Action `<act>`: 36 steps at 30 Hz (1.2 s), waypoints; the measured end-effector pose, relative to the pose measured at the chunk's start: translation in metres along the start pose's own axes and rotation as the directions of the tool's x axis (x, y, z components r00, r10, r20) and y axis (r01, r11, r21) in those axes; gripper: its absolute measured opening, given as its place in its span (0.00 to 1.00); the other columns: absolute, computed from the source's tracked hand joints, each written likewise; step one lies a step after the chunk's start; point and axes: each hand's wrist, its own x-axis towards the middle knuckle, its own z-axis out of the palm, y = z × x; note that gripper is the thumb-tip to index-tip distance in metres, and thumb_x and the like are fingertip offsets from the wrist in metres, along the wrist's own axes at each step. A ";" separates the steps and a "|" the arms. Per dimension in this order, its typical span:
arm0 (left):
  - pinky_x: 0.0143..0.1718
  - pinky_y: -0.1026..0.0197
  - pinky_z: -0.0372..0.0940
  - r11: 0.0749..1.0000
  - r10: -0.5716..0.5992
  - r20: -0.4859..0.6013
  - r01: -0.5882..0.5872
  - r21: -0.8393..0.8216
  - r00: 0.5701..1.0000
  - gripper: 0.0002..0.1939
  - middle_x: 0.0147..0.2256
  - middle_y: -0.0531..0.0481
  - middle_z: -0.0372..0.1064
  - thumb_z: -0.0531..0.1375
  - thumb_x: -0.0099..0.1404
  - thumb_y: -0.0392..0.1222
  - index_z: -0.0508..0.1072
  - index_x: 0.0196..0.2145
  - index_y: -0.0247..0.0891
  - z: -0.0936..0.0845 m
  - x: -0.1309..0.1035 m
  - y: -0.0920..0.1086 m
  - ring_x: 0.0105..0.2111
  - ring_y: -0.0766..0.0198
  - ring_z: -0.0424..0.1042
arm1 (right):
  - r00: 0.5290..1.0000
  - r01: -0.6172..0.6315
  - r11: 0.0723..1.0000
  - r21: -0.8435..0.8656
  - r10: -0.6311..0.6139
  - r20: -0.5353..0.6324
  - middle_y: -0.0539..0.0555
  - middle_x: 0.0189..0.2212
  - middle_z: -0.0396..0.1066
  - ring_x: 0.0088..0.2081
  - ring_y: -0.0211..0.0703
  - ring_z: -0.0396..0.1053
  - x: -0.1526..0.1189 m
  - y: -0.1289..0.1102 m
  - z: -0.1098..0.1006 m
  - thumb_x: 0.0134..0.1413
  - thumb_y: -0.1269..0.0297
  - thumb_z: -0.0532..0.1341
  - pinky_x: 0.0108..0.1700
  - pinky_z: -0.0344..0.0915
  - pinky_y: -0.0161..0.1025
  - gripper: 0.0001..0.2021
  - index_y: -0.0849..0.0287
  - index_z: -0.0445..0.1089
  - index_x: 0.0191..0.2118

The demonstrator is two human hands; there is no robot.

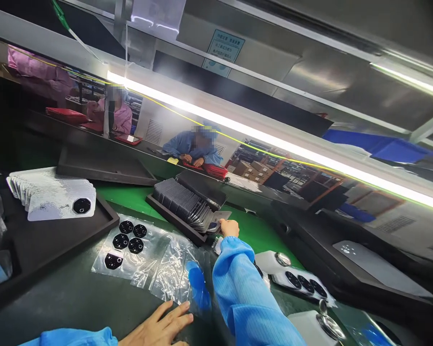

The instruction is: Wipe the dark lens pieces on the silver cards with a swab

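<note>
Apparently, the right hand [230, 228] pinches a grey panel [222, 215] at the end of a row [176, 199] in a tray [176, 223], tight spacing calling for a fine grip, while the left hand [158, 330] rests spread on the table [75, 298]

loose light-blue sleeves [250, 283] with gathered cuffs.

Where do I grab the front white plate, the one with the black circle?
I'd come from the near side and pinch the long near edge of the front white plate, left of its black circle. That edge looks uncovered, while the other white plates fan out behind it.
</note>
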 end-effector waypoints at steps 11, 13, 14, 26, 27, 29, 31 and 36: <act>0.59 0.53 0.63 -0.107 -0.454 0.785 0.848 -0.519 0.423 0.37 0.46 0.38 0.67 0.39 0.69 0.65 0.69 0.46 0.28 -0.039 0.021 -0.014 0.50 0.61 0.68 | 0.739 0.671 0.678 0.298 -0.579 -0.345 0.56 0.32 0.68 0.34 0.42 0.65 -0.129 0.022 -0.085 0.62 0.51 0.53 0.41 0.63 0.40 0.17 0.61 0.67 0.35; 0.55 0.59 0.67 -0.541 -0.356 0.870 0.683 -0.490 0.342 0.46 0.52 0.36 0.64 0.31 0.67 0.71 0.63 0.56 0.28 -0.056 0.030 -0.021 0.49 0.65 0.70 | 0.584 0.806 0.475 0.353 -0.736 -0.344 0.54 0.34 0.72 0.39 0.43 0.69 -0.180 0.044 -0.076 0.62 0.56 0.55 0.44 0.65 0.41 0.12 0.56 0.71 0.36; 0.53 0.62 0.68 -0.687 -0.311 0.887 0.564 -0.458 0.342 0.45 0.55 0.37 0.61 0.33 0.66 0.72 0.60 0.59 0.30 -0.063 0.032 -0.023 0.47 0.67 0.70 | 0.444 0.862 0.288 0.417 -0.827 -0.346 0.53 0.38 0.73 0.42 0.44 0.69 -0.204 0.055 -0.069 0.63 0.64 0.56 0.45 0.65 0.42 0.09 0.53 0.74 0.42; 0.55 0.56 0.69 -0.718 -0.586 0.808 0.421 -0.555 0.064 0.50 0.60 0.40 0.56 0.66 0.58 0.51 0.42 0.69 0.50 -0.084 0.006 0.017 0.53 0.58 0.69 | 0.837 -0.404 0.366 0.838 -0.222 0.500 0.57 0.48 0.70 0.49 0.47 0.69 -0.336 0.078 0.001 0.51 0.47 0.67 0.51 0.67 0.40 0.28 0.57 0.68 0.53; 0.55 0.56 0.69 -0.711 -0.589 0.805 0.432 -0.555 0.066 0.50 0.60 0.39 0.57 0.66 0.58 0.51 0.42 0.69 0.48 -0.084 0.005 0.017 0.53 0.58 0.69 | 0.811 -0.448 0.341 0.826 -0.233 0.536 0.57 0.47 0.71 0.50 0.48 0.69 -0.338 0.075 0.002 0.48 0.48 0.69 0.54 0.65 0.40 0.27 0.59 0.69 0.51; 0.55 0.57 0.69 -0.705 -0.582 0.809 0.447 -0.550 0.078 0.50 0.59 0.37 0.56 0.66 0.58 0.52 0.42 0.69 0.44 -0.082 0.003 0.018 0.53 0.57 0.69 | 0.782 -0.495 0.312 0.811 -0.248 0.572 0.57 0.46 0.72 0.48 0.47 0.70 -0.342 0.070 0.002 0.47 0.50 0.71 0.54 0.65 0.40 0.25 0.59 0.69 0.47; 0.57 0.57 0.68 -0.699 -0.577 0.812 0.461 -0.546 0.088 0.51 0.60 0.37 0.55 0.66 0.57 0.54 0.44 0.69 0.41 -0.080 0.000 0.018 0.54 0.57 0.68 | 0.768 -0.527 0.293 0.798 -0.237 0.595 0.56 0.45 0.73 0.46 0.46 0.71 -0.343 0.069 0.002 0.47 0.51 0.70 0.52 0.66 0.40 0.23 0.59 0.70 0.45; 0.68 0.57 0.58 -0.527 -0.715 0.697 0.613 -0.588 0.054 0.50 0.65 0.43 0.45 0.65 0.56 0.59 0.46 0.68 0.45 -0.069 -0.005 0.022 0.64 0.60 0.57 | 0.827 -0.444 0.344 0.827 -0.199 0.526 0.56 0.48 0.72 0.50 0.50 0.70 -0.353 0.065 0.000 0.49 0.45 0.68 0.55 0.65 0.43 0.26 0.58 0.71 0.48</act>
